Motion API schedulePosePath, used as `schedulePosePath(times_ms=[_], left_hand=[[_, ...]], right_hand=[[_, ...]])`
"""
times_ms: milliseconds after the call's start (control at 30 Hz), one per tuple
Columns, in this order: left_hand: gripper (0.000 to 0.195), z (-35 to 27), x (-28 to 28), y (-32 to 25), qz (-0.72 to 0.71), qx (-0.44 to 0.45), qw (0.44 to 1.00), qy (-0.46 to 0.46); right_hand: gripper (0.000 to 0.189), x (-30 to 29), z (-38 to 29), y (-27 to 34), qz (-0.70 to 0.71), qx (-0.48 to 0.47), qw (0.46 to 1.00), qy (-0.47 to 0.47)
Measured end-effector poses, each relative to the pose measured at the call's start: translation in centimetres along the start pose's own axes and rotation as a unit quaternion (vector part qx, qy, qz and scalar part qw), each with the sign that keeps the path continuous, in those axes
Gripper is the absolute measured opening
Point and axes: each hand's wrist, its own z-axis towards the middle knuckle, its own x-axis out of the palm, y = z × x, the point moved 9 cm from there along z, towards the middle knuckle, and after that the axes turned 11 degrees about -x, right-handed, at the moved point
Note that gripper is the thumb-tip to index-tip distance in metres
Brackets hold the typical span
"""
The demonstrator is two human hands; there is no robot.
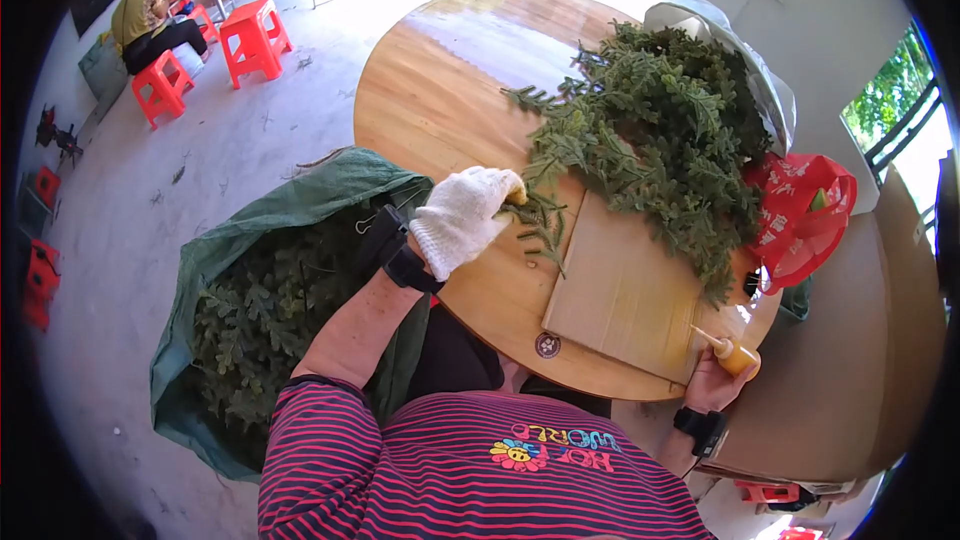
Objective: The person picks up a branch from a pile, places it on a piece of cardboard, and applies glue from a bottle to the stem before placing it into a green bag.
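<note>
My left hand (466, 214), in a white knitted glove with yellowish fingertips, is over the left side of a round wooden table. Its fingers pinch a small green artificial fir sprig (551, 229), which hangs toward a flat cardboard sheet (626, 292). At the table's front right edge, my bare right hand (712, 382) grips a small squeeze bottle (741, 361) of yellow-orange liquid. The bottle's thin nozzle points left, over the corner of the cardboard. Beyond the sheet, a large heap of similar fir sprigs (660, 120) spills from a white sack (697, 11).
A green woven sack (300, 199) full of fir sprigs stands left of my body, against the round table (420, 112). On the table's right is a red plastic bag (806, 202); a large cardboard box (817, 360) is beside it. Red stools (255, 37) and a seated person (146, 22) are further back.
</note>
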Motion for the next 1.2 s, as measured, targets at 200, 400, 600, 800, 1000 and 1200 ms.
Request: schedulePosePath(times_ms=[200,400,600,800,1000,1200], left_hand=[[0.025,-6.0,-9.2,-0.6,-0.008,-0.077,0.993,-0.095],[0.027,-17.5,-16.5,4.8,0.170,-0.247,0.938,-0.172],[0.045,-24.7,-13.6,10.9,0.277,-0.398,0.874,-0.026],[0.071,-24.6,-12.5,10.3,0.332,-0.430,0.839,-0.029],[0.089,-22.5,-7.4,13.7,0.359,-0.361,0.860,-0.040],[0.091,-19.0,-3.1,17.6,0.354,-0.357,0.863,0.052]], right_hand=[[0.054,-1.5,1.4,-0.5,0.022,0.043,0.997,0.068],[0.062,-1.4,2.1,-0.5,0.020,0.042,0.997,0.054],[0.065,-2.0,2.5,-0.5,0.026,0.032,0.999,0.031],[0.063,-1.7,1.8,-0.4,0.030,0.043,0.998,0.031],[0.061,-3.3,2.8,0.0,0.001,0.030,1.000,-0.001],[0.058,-3.9,3.4,0.8,-0.031,0.018,0.999,0.035]])
